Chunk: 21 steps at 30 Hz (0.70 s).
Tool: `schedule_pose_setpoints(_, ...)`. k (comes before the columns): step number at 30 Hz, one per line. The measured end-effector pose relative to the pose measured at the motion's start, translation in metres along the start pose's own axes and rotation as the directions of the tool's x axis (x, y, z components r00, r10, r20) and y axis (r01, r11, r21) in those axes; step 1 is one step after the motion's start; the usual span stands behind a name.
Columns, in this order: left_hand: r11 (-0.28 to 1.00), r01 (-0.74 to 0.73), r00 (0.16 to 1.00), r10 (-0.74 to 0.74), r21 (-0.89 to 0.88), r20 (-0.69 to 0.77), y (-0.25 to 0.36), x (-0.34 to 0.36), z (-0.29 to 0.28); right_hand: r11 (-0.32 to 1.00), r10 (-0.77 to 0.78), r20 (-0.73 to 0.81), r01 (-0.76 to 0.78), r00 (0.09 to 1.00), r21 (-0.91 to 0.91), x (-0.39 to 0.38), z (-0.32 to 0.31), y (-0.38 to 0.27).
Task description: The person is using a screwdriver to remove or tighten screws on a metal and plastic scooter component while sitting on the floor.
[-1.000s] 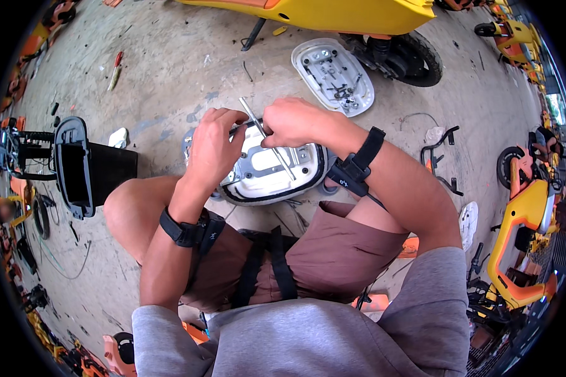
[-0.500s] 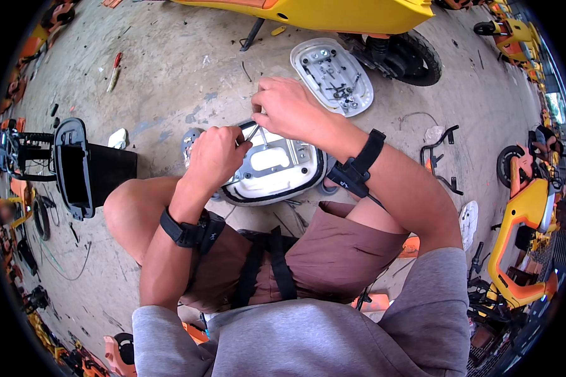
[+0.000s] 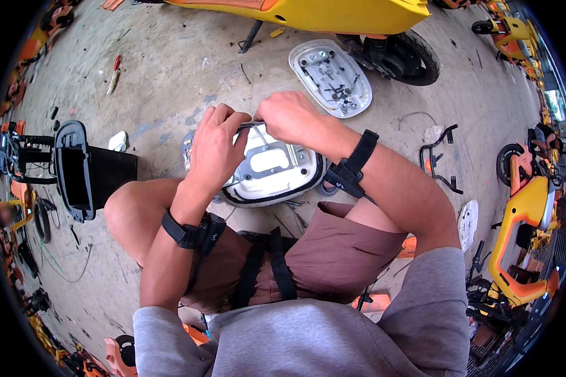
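A white plastic seat base (image 3: 283,180) with a grey metal plate on it and a black edging lies underside up on the floor in front of my knees. My left hand (image 3: 215,147) is at its far left edge, thumb and fingers closed on the black edging. Close beside it, my right hand (image 3: 289,117) is curled at the far edge, with its fingertips pressed together; what they pinch is hidden. A thin grey rod-like piece shows just below the fingers, over the white base. Both wrists wear black straps with small black boxes.
Beyond my right hand lies a white tray-like shell (image 3: 331,78) with small screws and parts. A yellow scooter (image 3: 346,16) stands at the far side. At left is a black bin (image 3: 100,173); a red-handled tool (image 3: 114,74) lies farther off. A bent black tube frame (image 3: 443,157) is at right.
My left hand has moved up and turned along the far edge of the seat base. My right hand has come slightly down and right; the grey rod-like piece between the hands is less visible.
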State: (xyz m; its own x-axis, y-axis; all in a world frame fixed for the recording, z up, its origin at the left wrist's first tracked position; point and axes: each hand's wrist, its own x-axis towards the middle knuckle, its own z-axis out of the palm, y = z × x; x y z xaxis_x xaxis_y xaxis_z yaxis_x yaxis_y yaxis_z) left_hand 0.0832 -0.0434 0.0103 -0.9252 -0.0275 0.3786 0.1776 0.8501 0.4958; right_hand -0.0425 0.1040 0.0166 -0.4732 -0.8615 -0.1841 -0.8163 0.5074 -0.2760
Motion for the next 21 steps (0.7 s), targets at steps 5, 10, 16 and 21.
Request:
schedule_pose_setpoints(5, 0.946, 0.317, 0.861, -0.319, 0.073, 0.396, -0.001, -0.006, 0.001, 0.968, -0.222, -0.338, 0.167, 0.914, -0.186, -0.005, 0.022, 0.009)
schedule_pose_setpoints(10, 0.928, 0.334, 0.846, -0.373, 0.167, 0.381, 0.002, -0.006, 0.001, 0.976, -0.164, -0.48, 0.072, 0.862, -0.204, -0.002, 0.016, -0.004)
schedule_pose_setpoints(16, 0.916, 0.336, 0.847, -0.396, 0.219, 0.354, 0.003, -0.006, 0.003, 0.999, 0.029, -0.238, -0.031, 0.971, -0.007, -0.003, 0.003, -0.011)
schedule_pose_setpoints(21, 0.919, 0.361, 0.847, -0.394, 0.159, 0.357, 0.004, -0.006, 0.002, 0.995, 0.084, -0.035, -0.081, 0.996, 0.062, -0.004, -0.002, -0.013)
